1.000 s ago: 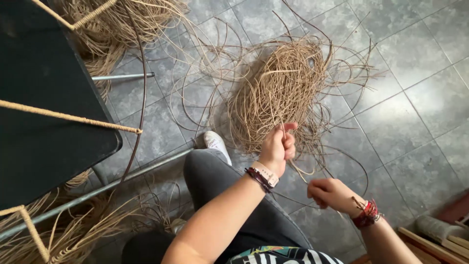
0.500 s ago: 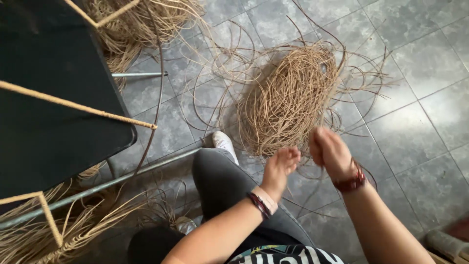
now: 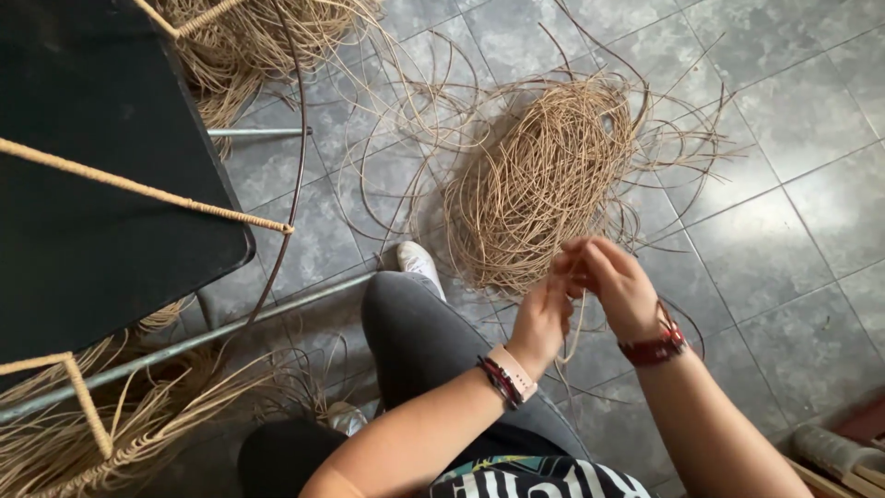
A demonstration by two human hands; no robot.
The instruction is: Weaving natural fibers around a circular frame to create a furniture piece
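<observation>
We see tan, straw-coloured cane strands [image 3: 544, 175] coiled on a floor [image 3: 793, 101] of mottled grey tiles with darker joints. A black panel [image 3: 101, 221] at the left is crossed by a beige wrapped rod [image 3: 138, 187]. Grey trousers [image 3: 424, 341] end at a white shoe [image 3: 419, 263]; dark red bands circle both wrists.

Black panel [image 3: 101, 231] cut off at left edge; cane bundle [image 3: 267, 37] cropped at top; fingertip grip on strand [image 3: 573, 332] unresolvable.
</observation>
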